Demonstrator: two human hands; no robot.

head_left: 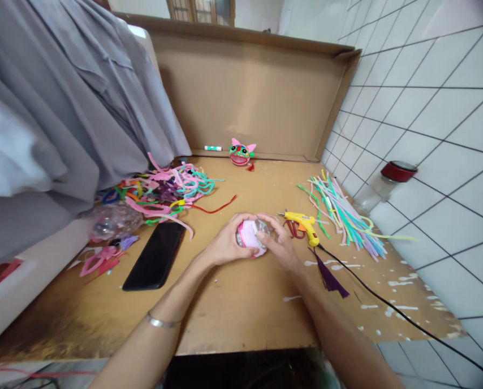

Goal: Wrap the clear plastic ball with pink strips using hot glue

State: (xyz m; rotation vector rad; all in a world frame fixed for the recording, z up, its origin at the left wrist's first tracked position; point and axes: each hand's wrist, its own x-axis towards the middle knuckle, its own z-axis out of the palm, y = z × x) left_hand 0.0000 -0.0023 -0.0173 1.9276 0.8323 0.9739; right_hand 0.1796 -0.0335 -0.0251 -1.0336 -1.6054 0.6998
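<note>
Above the middle of the table, a small rounded piece wrapped in pink and lilac pipe cleaner is held between both hands. My left hand curls around its left side, thumb along the lower edge. On its right side, my right hand grips with the fingers over a greyish, clear-looking part. The fingers cover much of the piece, so its full shape is hidden. Just right of my right hand lie a yellow hot glue gun and red-handled scissors, partly behind the gun.
A tangle of pipe cleaners and a black phone lie left. Straight pipe cleaners, a jar, a purple tassel and the gun's black cord are right. A finished-looking animal head and glue stick stand behind.
</note>
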